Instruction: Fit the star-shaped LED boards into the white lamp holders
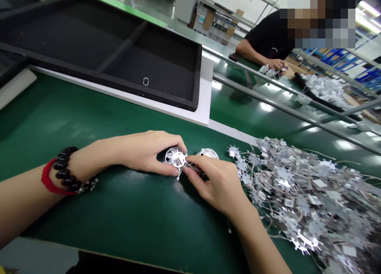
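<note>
My left hand (145, 153) grips a white plastic spoked wheel-shaped part (175, 158) by its rim, just above the green bench mat (89, 210). My right hand (214, 182) comes in from the lower right, its fingertips pinching at the same part where thin wires run out of it. Partly behind my right fingers sits a second white spoked part (207, 153). To the right of my right hand lies a heap of star-shaped silver metal plates with wires (297, 194). Part of the first wheel is hidden by my fingers.
A black compartmented tray (154, 68) lies on a white board beyond my hands. A glass panel (253, 79) runs along the far side of the bench. Behind it, a co-worker's hand (276, 64) handles small white parts near a pile of white parts (324, 87).
</note>
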The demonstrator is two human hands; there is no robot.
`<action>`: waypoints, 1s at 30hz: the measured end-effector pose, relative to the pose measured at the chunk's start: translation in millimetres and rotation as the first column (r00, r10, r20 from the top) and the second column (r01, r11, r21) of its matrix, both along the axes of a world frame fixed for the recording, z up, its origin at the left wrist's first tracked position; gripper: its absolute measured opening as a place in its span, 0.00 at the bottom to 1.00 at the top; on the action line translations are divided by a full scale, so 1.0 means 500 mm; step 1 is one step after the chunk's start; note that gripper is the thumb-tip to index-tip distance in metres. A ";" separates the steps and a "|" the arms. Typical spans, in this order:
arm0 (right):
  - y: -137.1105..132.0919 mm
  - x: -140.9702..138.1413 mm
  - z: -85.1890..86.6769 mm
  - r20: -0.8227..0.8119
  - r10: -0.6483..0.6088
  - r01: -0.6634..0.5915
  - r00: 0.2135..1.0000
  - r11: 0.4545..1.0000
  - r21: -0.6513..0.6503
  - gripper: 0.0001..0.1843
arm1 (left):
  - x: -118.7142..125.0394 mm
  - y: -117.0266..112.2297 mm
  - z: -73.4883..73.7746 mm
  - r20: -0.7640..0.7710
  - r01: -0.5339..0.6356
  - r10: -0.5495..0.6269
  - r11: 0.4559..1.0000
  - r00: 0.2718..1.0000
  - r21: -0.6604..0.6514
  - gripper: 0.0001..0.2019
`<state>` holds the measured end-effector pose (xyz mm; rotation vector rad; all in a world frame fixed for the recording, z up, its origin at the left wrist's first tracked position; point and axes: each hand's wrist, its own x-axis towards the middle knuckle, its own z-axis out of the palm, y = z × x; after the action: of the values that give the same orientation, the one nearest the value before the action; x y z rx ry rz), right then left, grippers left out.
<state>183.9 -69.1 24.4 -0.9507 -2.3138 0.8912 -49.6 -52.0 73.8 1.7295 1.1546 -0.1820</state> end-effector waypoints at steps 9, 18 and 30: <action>-0.002 0.000 0.000 0.001 0.000 0.000 1.000 1.000 -0.003 0.09 | -0.001 -0.002 -0.003 0.005 0.006 -0.006 1.000 1.000 0.007 0.18; -0.003 0.001 0.000 -0.003 0.004 -0.004 1.000 1.000 0.000 0.10 | 0.002 -0.002 0.000 0.013 0.019 -0.019 1.000 1.000 0.025 0.17; -0.002 0.000 -0.003 -0.006 0.004 -0.004 1.000 1.000 0.018 0.10 | 0.004 -0.004 -0.003 0.019 0.044 -0.046 0.996 0.999 0.074 0.16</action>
<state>183.8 -70.0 22.8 -0.9359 -2.3156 0.8725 -47.6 -53.9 72.1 1.8197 1.1203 -0.1506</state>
